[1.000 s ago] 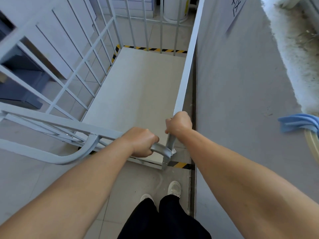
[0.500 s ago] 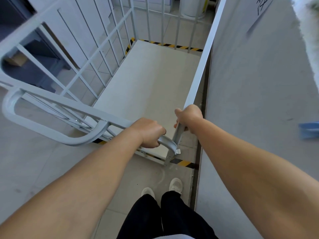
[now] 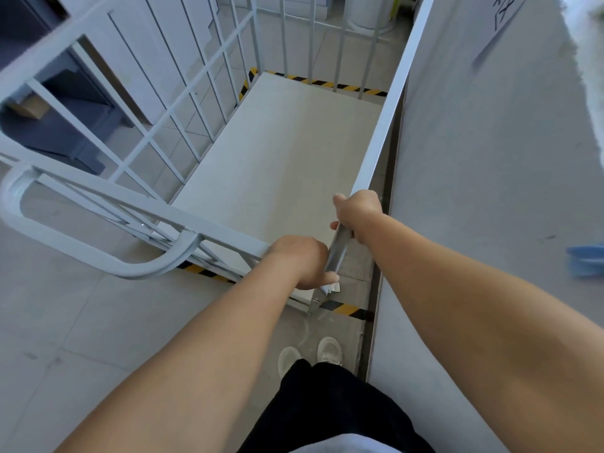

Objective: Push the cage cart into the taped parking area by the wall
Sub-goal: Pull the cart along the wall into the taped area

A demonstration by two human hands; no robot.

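Hands grip the near right corner of the cage cart (image 3: 281,152), which stands hard against the grey wall (image 3: 490,191) on its right. The left hand (image 3: 302,260) is curled around the curved handle bar at the cart's near end, fingers wrapped and pressed together around the metal. The right hand (image 3: 358,212) is clenched on the right side rail, just where it meets the corner post, knuckles up and fingers folded tight about the rail. The cart's pale deck lies bare, and its white barred left side rises at the left of the view. Black and yellow floor tape (image 3: 327,82) shows along the far edge of the deck and at its far left corner, and more of it peeks out under the near end, beside the wall. The person's white shoes (image 3: 329,349) stand on the tiled floor just behind the cart, below dark trousers. A blue object (image 3: 586,261) sits at the right edge of the view, too blurred to identify.
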